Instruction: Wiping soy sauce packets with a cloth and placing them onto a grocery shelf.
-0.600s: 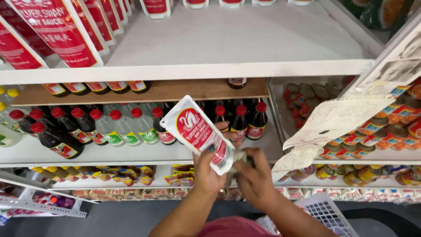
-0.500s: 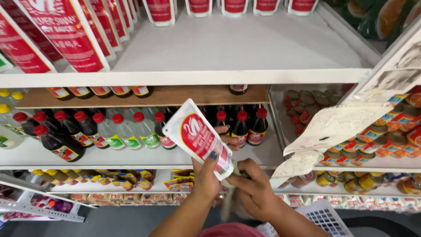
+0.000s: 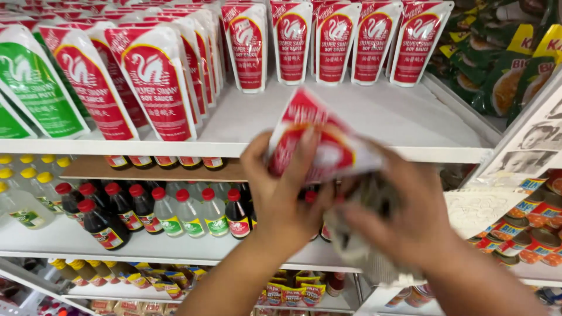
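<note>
My left hand (image 3: 281, 196) grips a red and white stand-up sauce pouch (image 3: 319, 140) from below, with the thumb across its front. The pouch is tilted and blurred, level with the front edge of the top shelf (image 3: 410, 153). My right hand (image 3: 410, 216) is against the pouch's lower right end, also blurred. It is closed on a grey cloth-like thing (image 3: 357, 234) that hangs beneath it. Both forearms rise from the bottom of the head view.
Rows of matching red pouches (image 3: 152, 82) stand on the top shelf, with green pouches (image 3: 35, 88) at far left. Below are red-capped dark bottles (image 3: 105, 219), yellow-capped bottles (image 3: 23, 199) and, at right, stacked cans (image 3: 527, 225). Green and yellow bags (image 3: 509, 64) fill the upper right.
The view has tilted up and closer. Both hands have lifted the pouch from the bottle shelf's height to the top shelf's edge, and it has turned more sideways.
</note>
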